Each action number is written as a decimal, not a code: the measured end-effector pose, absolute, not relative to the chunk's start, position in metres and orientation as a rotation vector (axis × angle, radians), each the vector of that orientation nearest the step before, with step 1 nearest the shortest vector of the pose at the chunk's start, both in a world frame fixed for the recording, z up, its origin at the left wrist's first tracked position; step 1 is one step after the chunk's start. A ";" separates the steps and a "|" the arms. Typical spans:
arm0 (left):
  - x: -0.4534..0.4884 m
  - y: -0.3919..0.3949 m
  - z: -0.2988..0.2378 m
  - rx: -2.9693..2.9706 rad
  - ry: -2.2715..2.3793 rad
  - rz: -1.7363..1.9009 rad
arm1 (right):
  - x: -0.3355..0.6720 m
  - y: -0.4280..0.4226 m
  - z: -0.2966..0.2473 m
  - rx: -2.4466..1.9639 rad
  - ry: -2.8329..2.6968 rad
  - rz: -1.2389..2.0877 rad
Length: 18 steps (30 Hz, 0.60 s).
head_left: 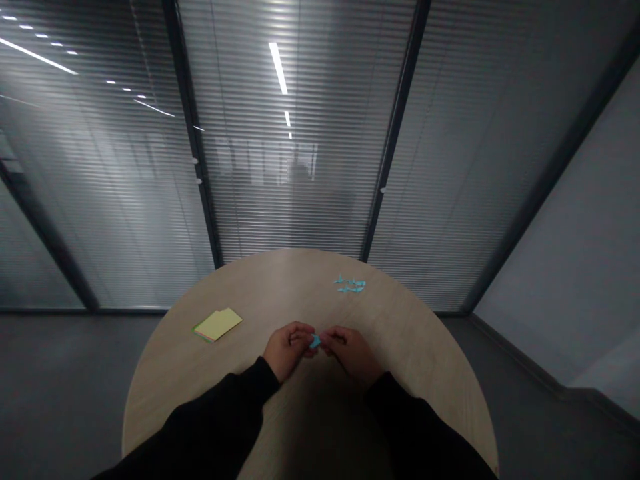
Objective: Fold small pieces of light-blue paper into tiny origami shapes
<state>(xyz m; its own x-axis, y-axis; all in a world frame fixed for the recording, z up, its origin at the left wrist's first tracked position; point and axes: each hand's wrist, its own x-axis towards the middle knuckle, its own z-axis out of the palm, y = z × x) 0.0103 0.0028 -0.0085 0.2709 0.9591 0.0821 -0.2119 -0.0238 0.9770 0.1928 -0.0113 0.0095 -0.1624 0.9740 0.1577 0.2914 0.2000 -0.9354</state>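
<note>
A small piece of blue paper [315,341], apparently folded, is held low over the round wooden table [270,283]. My left hand [286,350] pinches it between thumb and fingers. From the other side, my right hand [353,353] has its thumb and fingertips closed at the paper's right edge. Its exact folds are too small and partly covered by my fingers. Beyond my hands, a little to the right, lie several small blue paper shapes [356,287] with thin points. A stack of square paper sheets [219,325], yellow on top with green and reddish edges showing, lies left of my hands.
The table's curved edge runs around the far side and both flanks. Glass partitions with blinds [295,213] stand close behind it, divided by dark frames. At the right is a plain wall [565,287]. Dark grey floor [65,387] shows on both sides.
</note>
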 end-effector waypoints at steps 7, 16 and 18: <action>0.008 0.005 -0.007 1.137 0.849 1.041 | 0.195 -0.012 0.011 -1.246 -1.597 0.906; 0.010 0.004 -0.009 1.218 0.875 1.082 | 0.186 -0.017 0.013 -1.209 -1.659 0.900; 0.011 0.005 -0.009 1.225 0.866 1.074 | 0.186 -0.017 0.011 -1.227 -1.686 0.850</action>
